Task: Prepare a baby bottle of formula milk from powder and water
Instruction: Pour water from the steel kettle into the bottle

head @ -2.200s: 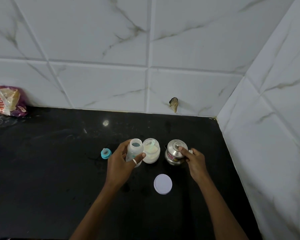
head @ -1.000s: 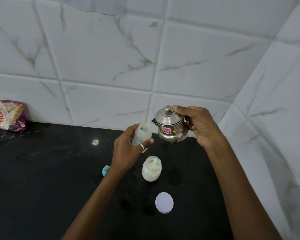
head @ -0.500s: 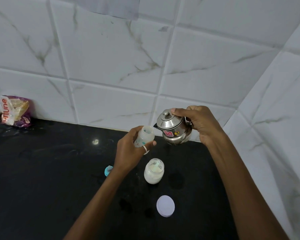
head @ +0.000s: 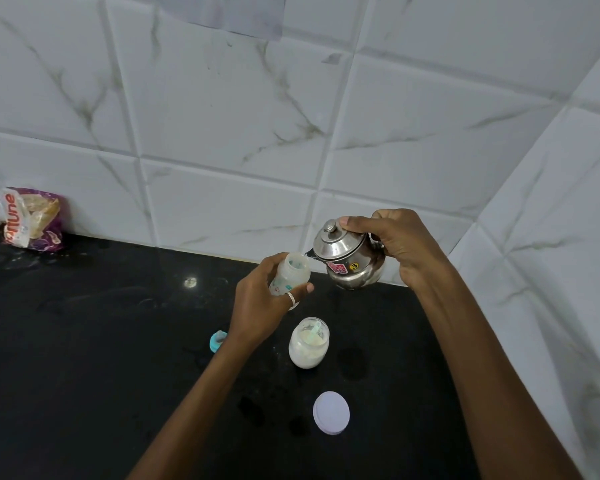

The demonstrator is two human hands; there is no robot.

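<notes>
Both hands up over the counter (head: 84,341): my left hand (head: 257,308) curls round the open baby bottle (head: 291,271); my right hand (head: 407,247) grips the steel kettle (head: 349,259), tilted, spout at the bottle mouth.

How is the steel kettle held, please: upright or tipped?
Tipped: the right hand holds the steel kettle leaning left, spout at the mouth of the baby bottle in the left hand.

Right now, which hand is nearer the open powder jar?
Left. The left hand, gripping the baby bottle, is just back-left of the powder jar; the right hand holds the steel kettle farther back-right.
</notes>
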